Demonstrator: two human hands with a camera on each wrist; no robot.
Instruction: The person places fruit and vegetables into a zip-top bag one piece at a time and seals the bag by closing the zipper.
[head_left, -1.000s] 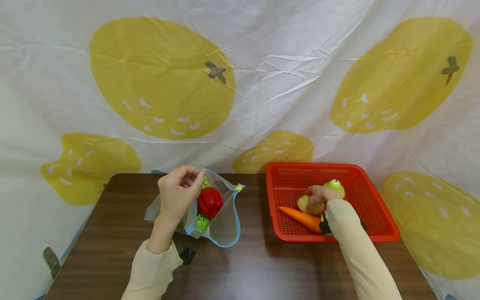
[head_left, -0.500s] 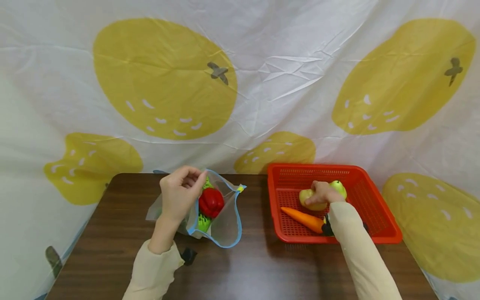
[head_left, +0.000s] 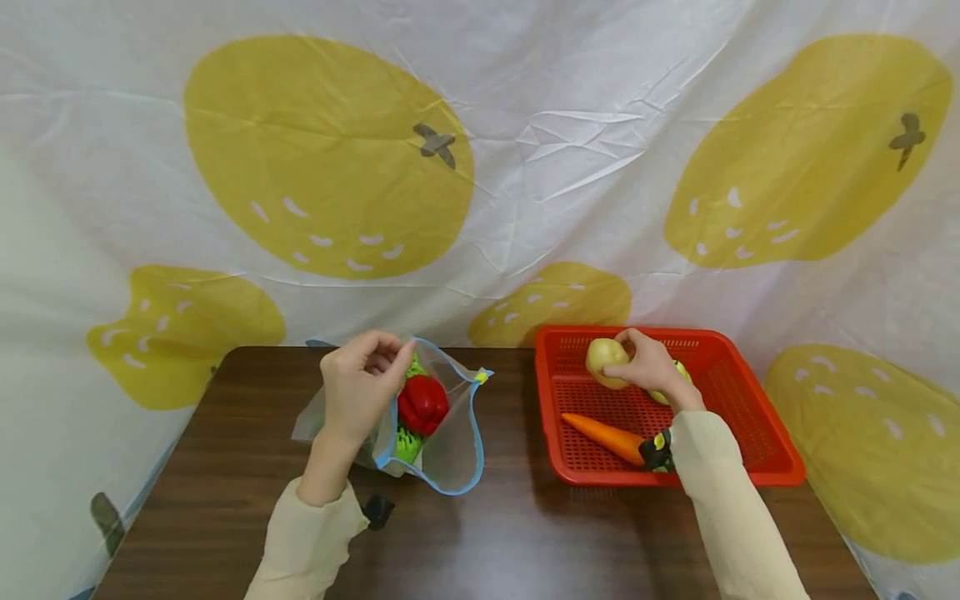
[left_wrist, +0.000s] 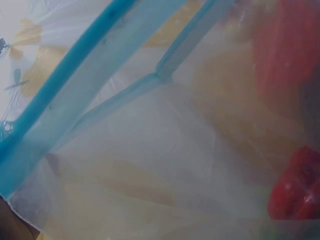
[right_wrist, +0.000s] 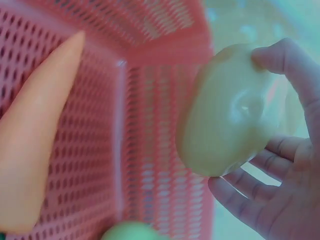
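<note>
My right hand [head_left: 651, 372] grips a pale yellow potato [head_left: 606, 363] between thumb and fingers, raised above the red basket. In the right wrist view the potato [right_wrist: 227, 112] has a smooth, shiny skin. My left hand [head_left: 363, 387] pinches the blue-edged rim of a clear zip bag [head_left: 455, 450], whose mouth gapes to the right. Inside the bag lie a red bell pepper [head_left: 422, 405] and bumpy green things [head_left: 407, 444], partly hidden by the bag's side. The left wrist view looks through the hazy bag wall at the bell pepper [left_wrist: 297, 187].
The red plastic basket [head_left: 555, 458] stands on the right of the dark wooden table [head_left: 510, 533]. It holds an orange carrot [head_left: 603, 435], a green pear [head_left: 660, 397] partly behind my right hand, and a dark item [head_left: 657, 451] by my sleeve. A lemon-patterned curtain [head_left: 510, 192] hangs behind.
My right hand has lifted the potato off the basket floor, up and slightly left. My left hand and the bag have stayed in place.
</note>
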